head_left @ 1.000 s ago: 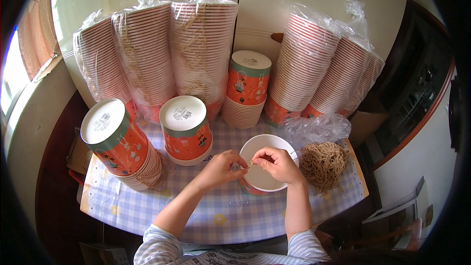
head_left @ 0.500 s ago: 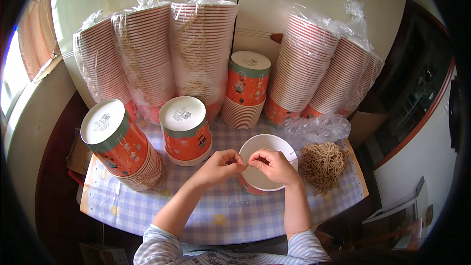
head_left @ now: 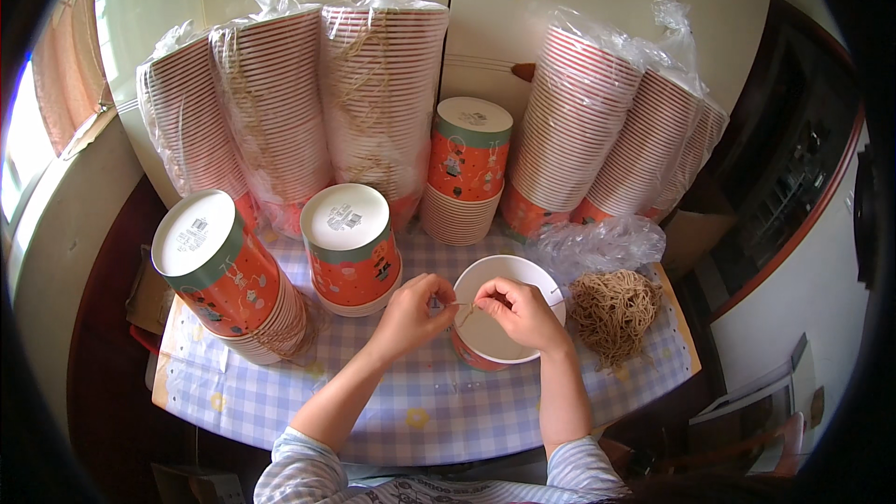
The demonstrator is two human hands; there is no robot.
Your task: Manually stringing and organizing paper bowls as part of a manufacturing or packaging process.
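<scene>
Above the left rim of an upright, open paper bucket (head_left: 487, 352), a short piece of tan string (head_left: 469, 314) shows between my hands. My left hand (head_left: 415, 311) pinches one end of it with thumb and forefinger. The string's other part is in the pinched fingertips of my right hand (head_left: 523, 315), which is over the bucket's white inside. A small thin strand pokes through the bucket's right wall. Just right of the bucket lies a tangled heap of tan strings (head_left: 616, 317).
Upside-down orange and green buckets stand nested in a left stack (head_left: 224, 266), a shorter stack (head_left: 350, 247) and a back stack (head_left: 467, 168). Tall plastic-wrapped bucket stacks (head_left: 383, 103) line the back. Crumpled clear plastic (head_left: 602, 245) lies behind the strings on the checked tablecloth (head_left: 392, 420).
My fingertips have drawn slightly apart, with my left hand shifting a little left and up. A length of string now shows between them.
</scene>
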